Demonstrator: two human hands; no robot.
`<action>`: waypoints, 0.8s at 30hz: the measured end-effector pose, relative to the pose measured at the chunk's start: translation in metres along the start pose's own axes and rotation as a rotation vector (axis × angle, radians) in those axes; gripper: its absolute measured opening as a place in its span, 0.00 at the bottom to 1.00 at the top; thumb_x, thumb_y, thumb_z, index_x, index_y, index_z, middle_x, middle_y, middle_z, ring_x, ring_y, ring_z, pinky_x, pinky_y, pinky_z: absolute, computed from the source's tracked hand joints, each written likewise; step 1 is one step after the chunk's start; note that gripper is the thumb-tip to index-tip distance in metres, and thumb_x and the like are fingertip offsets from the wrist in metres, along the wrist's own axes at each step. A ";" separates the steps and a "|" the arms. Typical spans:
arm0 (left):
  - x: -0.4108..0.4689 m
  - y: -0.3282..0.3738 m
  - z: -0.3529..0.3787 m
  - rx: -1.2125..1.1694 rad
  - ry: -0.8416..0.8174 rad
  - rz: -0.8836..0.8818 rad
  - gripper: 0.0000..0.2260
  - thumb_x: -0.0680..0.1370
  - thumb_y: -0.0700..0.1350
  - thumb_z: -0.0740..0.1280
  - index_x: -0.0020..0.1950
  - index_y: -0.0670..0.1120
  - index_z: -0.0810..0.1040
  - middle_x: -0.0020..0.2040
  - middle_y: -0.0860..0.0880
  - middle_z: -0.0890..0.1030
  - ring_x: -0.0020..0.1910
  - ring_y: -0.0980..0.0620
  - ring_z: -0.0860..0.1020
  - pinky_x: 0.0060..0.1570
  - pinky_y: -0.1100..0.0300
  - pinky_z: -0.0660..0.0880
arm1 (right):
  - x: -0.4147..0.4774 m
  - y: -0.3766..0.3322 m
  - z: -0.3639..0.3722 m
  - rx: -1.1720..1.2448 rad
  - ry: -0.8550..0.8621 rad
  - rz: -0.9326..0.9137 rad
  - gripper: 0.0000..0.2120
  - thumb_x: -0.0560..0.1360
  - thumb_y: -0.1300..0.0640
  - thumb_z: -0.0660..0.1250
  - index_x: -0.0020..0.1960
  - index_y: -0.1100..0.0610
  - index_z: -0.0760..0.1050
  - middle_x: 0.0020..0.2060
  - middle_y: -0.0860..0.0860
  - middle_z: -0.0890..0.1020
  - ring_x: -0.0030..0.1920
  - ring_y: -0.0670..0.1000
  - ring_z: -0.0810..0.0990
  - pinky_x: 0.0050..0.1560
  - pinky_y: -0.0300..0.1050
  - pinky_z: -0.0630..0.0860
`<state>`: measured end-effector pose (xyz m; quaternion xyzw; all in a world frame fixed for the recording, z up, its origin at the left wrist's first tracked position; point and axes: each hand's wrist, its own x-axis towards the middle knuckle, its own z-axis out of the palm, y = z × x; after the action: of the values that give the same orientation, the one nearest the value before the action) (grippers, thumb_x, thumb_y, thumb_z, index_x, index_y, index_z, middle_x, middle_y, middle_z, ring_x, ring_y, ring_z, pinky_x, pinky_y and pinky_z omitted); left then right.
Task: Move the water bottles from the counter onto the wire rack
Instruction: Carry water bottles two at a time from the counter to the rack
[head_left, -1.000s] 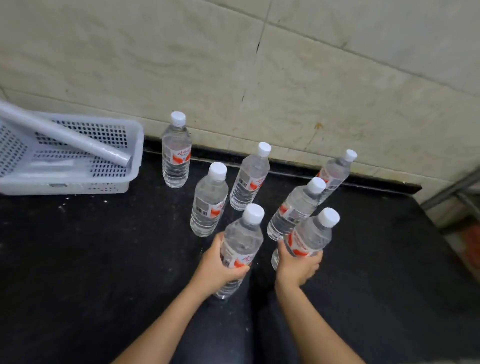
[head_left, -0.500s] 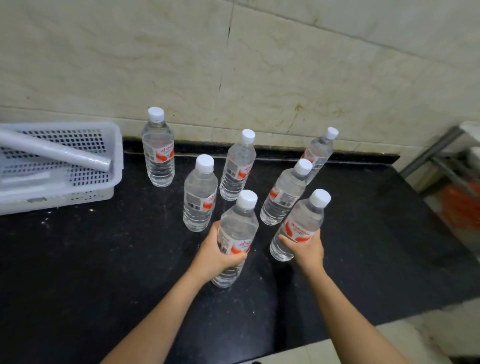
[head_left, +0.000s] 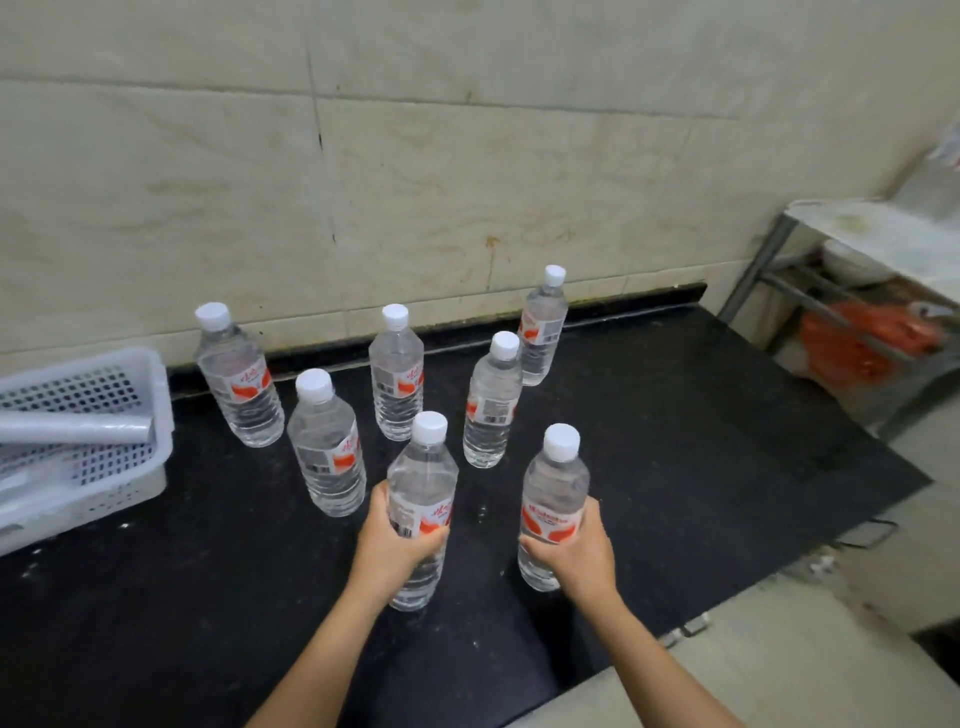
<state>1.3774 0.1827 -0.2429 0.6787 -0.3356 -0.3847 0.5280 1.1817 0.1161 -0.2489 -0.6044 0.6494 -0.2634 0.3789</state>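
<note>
The left hand (head_left: 390, 545) is wrapped around the label of a clear plastic water bottle with a white screw cap (head_left: 423, 483), near the middle of the black stone counter (head_left: 701, 447). The right hand (head_left: 576, 553) grips a second clear, white-capped bottle (head_left: 555, 493) at 3 o'clock from the first; both stand upright, though whether their bases touch the counter cannot be told. Five more bottles of the same kind stand free between 10 and 1 o'clock of the hands — the farthest (head_left: 543, 327) close to the cream tiled wall (head_left: 415, 182). At 9 o'clock a white perforated plastic basket (head_left: 124, 457) holds a pale grey roll (head_left: 78, 428). At 2 o'clock, off the counter's end, stands a metal shelf rack (head_left: 779, 244).
</note>
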 end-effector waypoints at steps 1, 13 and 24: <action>-0.001 0.002 0.004 -0.007 0.022 0.001 0.27 0.64 0.33 0.74 0.57 0.49 0.67 0.47 0.53 0.77 0.48 0.51 0.76 0.50 0.59 0.69 | -0.002 0.006 -0.006 -0.001 0.027 0.015 0.29 0.57 0.54 0.79 0.50 0.48 0.65 0.47 0.50 0.80 0.49 0.54 0.79 0.51 0.50 0.76; -0.052 0.037 0.179 0.023 -0.185 0.050 0.23 0.63 0.31 0.75 0.52 0.48 0.71 0.47 0.48 0.80 0.45 0.49 0.78 0.45 0.58 0.73 | -0.002 0.101 -0.175 0.116 0.262 0.093 0.30 0.56 0.52 0.79 0.51 0.48 0.65 0.48 0.49 0.76 0.50 0.53 0.78 0.51 0.49 0.77; -0.117 0.086 0.399 -0.114 -0.485 0.162 0.26 0.53 0.43 0.76 0.48 0.51 0.73 0.48 0.46 0.81 0.45 0.47 0.79 0.48 0.52 0.75 | -0.032 0.213 -0.375 0.129 0.575 0.187 0.27 0.54 0.52 0.78 0.46 0.49 0.66 0.46 0.52 0.80 0.47 0.55 0.79 0.44 0.46 0.73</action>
<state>0.9678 0.0820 -0.1981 0.5067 -0.4836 -0.5107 0.4985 0.7528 0.1315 -0.1989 -0.4174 0.7647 -0.4283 0.2399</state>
